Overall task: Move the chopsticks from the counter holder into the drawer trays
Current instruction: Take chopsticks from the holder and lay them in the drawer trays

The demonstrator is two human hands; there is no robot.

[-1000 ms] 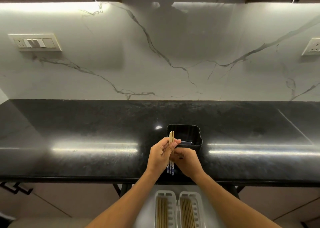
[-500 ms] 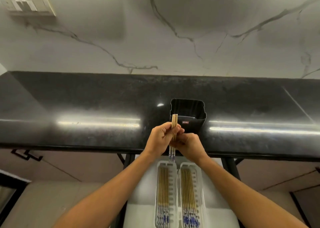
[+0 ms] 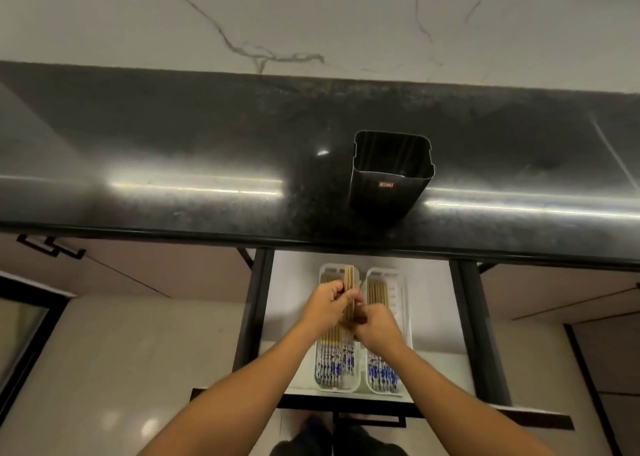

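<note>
Both hands hold a small bundle of wooden chopsticks point(image 3: 349, 284) lengthwise over the open drawer. My left hand point(image 3: 325, 305) grips the bundle near its middle; my right hand point(image 3: 375, 327) pinches its lower part. Beneath them lie two white trays: the left tray point(image 3: 323, 383) and the right tray point(image 3: 401, 294), each filled with several chopsticks with blue-patterned ends. The black holder point(image 3: 388, 192) stands on the counter above the drawer and looks empty inside.
The black granite counter point(image 3: 173, 150) runs across the view, its front edge overhanging the drawer point(image 3: 298, 303). Black drawer rails flank the trays. Cabinet handles point(image 3: 48, 246) sit to the left. My feet show below the drawer front.
Both hands carried the chopstick bundle down from beside the holder on the counter to over the trays in the drawer. The view tilted downward.
</note>
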